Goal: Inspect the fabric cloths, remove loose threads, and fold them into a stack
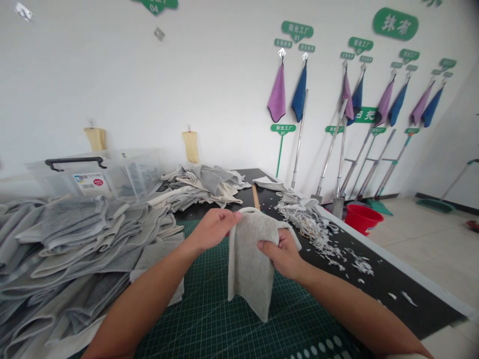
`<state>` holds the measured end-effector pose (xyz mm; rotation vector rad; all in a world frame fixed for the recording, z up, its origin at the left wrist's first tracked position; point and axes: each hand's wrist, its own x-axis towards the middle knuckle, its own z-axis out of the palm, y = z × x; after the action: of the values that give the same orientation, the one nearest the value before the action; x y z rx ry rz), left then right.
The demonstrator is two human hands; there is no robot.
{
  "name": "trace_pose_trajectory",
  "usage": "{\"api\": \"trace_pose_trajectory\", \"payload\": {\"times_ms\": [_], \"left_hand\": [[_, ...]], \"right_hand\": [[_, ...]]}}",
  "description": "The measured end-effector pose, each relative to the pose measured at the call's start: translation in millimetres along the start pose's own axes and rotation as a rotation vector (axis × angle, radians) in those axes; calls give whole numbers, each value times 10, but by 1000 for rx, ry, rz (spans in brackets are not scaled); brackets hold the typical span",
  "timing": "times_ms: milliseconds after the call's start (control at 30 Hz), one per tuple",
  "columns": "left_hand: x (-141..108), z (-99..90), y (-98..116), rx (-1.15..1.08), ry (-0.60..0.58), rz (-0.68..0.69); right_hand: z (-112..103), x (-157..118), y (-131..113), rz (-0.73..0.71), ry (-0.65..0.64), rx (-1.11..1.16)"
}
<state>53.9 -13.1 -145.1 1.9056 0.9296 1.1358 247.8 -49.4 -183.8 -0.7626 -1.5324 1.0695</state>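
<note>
**Q:** Left hand (213, 230), observed state?

**A:** Left fingers (229, 217) closed, grasping the upper left edge of the grey cloth (249, 271). Not released.

**Q:** Right hand (281, 255)?

**A:** Right thumb (266, 245) pressed on the front of the cloth, near its right edge. Other fingers mostly hidden behind it; grip appears closed on the cloth.

**Q:** Cloth position?

**A:** Held up between both hands, above the green cutting mat (213, 309). Top edge folded over; lower part hangs down. Contact between lower tip and mat: cannot tell.

**Q:** Surroundings?

**A:** Large stack of grey cloth pieces (78, 244) on the left, beside the mat and touching the left forearm (149, 294). Far left, a clear plastic bin (93, 174). Straight ahead, a second pile of cloth (202, 187), with a wooden stick (256, 197) just right of it. White scraps (310, 227) lie to the right on the black table (404, 284).

**Q:** Beyond the table?

**A:** Red bucket (362, 218) on the floor, far right. Mops (331, 149) lean against the wall.
</note>
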Motion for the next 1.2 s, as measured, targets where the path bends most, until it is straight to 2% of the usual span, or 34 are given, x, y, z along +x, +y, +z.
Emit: {"api": "trace_pose_trajectory", "payload": {"times_ms": [67, 100, 133, 333, 533, 633, 867, 1000, 1133, 1200], "left_hand": [[-30, 28, 49, 14, -184, -5], [-42, 43, 67, 16, -234, -5], [-51, 57, 76, 2, -229, 8], [-80, 72, -17, -258, 61, 10], [-160, 71, -82, -529, 211, 107], [-198, 87, -25, -533, 280, 177], [-257, 128, 34, -417, 282, 264], [-224, 147, 84, -361, 199, 175], [-134, 198, 159, -344, 307, 121], [-97, 209, 164, -340, 296, 126]], "right_hand": [[-1, 15, -2, -14, 7, 0], [-2, 23, -9, -22, 12, 8], [-5, 29, -21, -33, 20, 27], [-12, 35, -109, -18, 116, 282], [19, 10, -201, -29, 200, 366], [-39, 16, -258, -65, 207, 362], [-162, 10, -351, -79, 180, 360], [-154, 22, -369, -99, 260, 231], [-147, 26, -383, -181, 138, 41], [-140, 13, -403, -236, 65, -30]]}}
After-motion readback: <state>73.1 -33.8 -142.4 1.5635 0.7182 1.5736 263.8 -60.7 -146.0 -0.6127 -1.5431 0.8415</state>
